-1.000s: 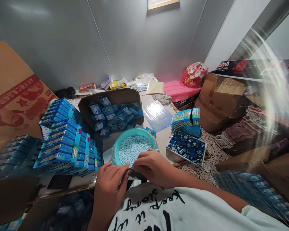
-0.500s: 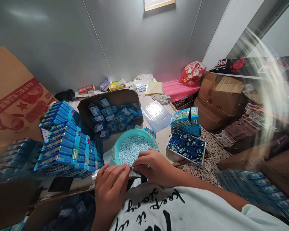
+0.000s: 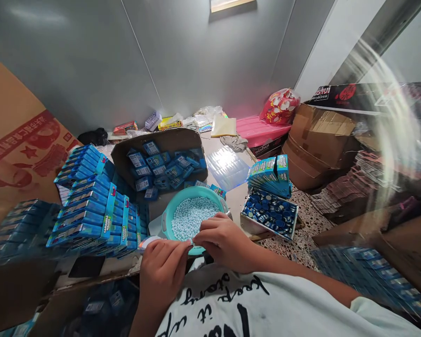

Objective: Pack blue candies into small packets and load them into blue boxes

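Beads [image 3: 192, 216] are piled in the green bowl [image 3: 166, 215] — plenty seem left.
Over the bowl's near rim, the left hand [image 3: 164, 264] and right hand [image 3: 222, 241] are held close together, a small pale thing [image 3: 191, 241] seemingly pinched by the fingertips, too tiny to be named. Blue packs [image 3: 91, 217] are stacked left of the bowl and loose packs [image 3: 156, 161] are heaped behind it — maybe done. Round blue caps [image 3: 271, 211], right of it, seem unused.

Beyond the fingers [image 3: 207, 232], past the pale desk [image 3: 236, 199], rises a grey wall [image 3: 203, 61], light [image 3: 33, 16] glaring on it to their left. Speckled floor [image 3: 308, 224] shows right of the fingers; a white column [image 3: 337, 40] slants farther off.
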The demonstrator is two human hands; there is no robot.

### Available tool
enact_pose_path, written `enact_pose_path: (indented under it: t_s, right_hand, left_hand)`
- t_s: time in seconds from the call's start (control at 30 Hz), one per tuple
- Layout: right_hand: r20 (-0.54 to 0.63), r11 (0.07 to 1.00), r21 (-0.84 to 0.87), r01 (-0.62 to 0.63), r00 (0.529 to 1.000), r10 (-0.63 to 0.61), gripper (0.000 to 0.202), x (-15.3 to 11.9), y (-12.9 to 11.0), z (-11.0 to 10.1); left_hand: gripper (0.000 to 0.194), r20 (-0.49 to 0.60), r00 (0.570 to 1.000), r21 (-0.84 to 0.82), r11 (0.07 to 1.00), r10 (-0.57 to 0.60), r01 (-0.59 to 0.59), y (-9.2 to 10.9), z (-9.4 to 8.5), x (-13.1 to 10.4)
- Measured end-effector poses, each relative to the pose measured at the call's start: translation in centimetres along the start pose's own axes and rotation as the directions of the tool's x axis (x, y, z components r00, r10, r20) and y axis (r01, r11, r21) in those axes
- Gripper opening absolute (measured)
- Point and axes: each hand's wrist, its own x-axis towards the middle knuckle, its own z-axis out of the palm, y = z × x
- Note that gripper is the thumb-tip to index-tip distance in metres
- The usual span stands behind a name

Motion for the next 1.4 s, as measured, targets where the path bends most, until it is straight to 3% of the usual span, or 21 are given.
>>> enact_pose_path:
  t_s: [0.3,0.43,0.83,1.2,1.4]
  right_hand:
    - [-0.021,0.996,0.035,-0.086,0.996,0.087,0.020,0.3,-0.3,0.4]
    - [-0.041,0.990,0.057,-0.133,0.990,0.135,0.019,0.4,-0.2,0.6]
    - [-0.088,0.973,0.139,-0.186,0.976,0.199,0.015,-0.3,-0.2,1.1]
    - [-0.125,0.967,0.180,-0.183,0.970,0.207,0.011,-0.9,0.1,1.4]
    - [-0.136,0.931,0.321,-0.175,0.964,0.228,0.011,-0.7,-0.2,0.8]
  left_hand:
    - [0.020,-0.153,0.983,0.023,0.994,-0.099,0.103,1.1,0.6,0.5]
    - [0.033,-0.203,0.978,0.090,0.993,-0.052,0.072,0.8,1.0,0.4]
    - [0.039,-0.283,0.946,0.196,0.975,0.156,-0.103,0.0,2.1,-0.8]
    - [0.039,-0.248,0.951,0.146,0.978,0.185,-0.152,-0.6,2.3,-1.4]
    - [0.037,-0.294,0.927,0.262,0.953,0.232,-0.155,-0.2,2.9,-1.4]
